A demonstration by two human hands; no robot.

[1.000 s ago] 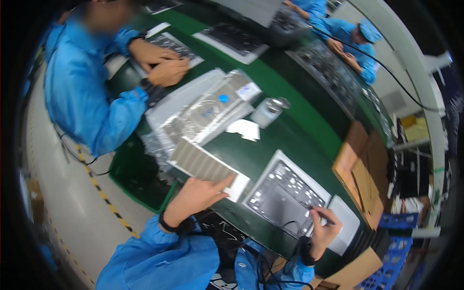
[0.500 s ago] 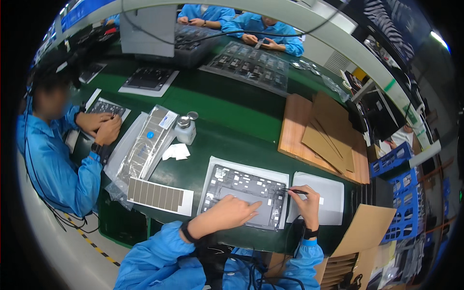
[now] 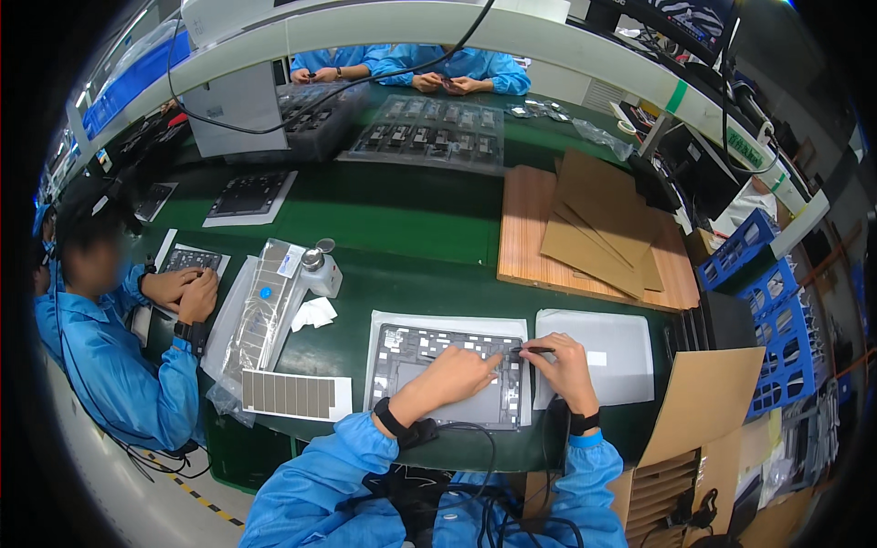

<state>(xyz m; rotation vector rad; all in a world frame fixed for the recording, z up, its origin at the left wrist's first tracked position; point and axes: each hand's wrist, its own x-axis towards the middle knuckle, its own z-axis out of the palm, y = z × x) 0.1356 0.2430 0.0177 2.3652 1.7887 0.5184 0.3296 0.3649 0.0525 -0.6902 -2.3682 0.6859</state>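
A flat dark-grey tablet housing point(image 3: 402, 384) with several small white pads lies on a white sheet point(image 3: 372, 379) before me. My left hand point(image 3: 455, 376) rests over its upper middle, index finger stretched toward the top right corner, other fingers partly curled; nothing shows in it. Dark tweezers point(image 3: 535, 350) are pinched in my right hand point(image 3: 568, 374), their tip at the housing's upper right edge, close to my left fingertip. What the tip touches is too small to make out. To the right lies a pale, sheet-covered flat piece point(image 3: 612, 342).
Left of the housing are a card of brown-grey strips point(image 3: 290, 395), clear-wrapped strips point(image 3: 265, 306), white wipes point(image 3: 315, 313) and a metal-topped bottle point(image 3: 320, 277). Cardboard sheets point(image 3: 603, 228) lie on a wooden board point(image 3: 525, 224). A co-worker point(image 3: 119, 356) sits at left; a shelf beam point(image 3: 365, 35) crosses above.
My left hand has moved up and right across the housing, its index finger now beside the tweezers tip. My right hand keeps the tweezers at the same edge, slightly higher. The view has shifted.
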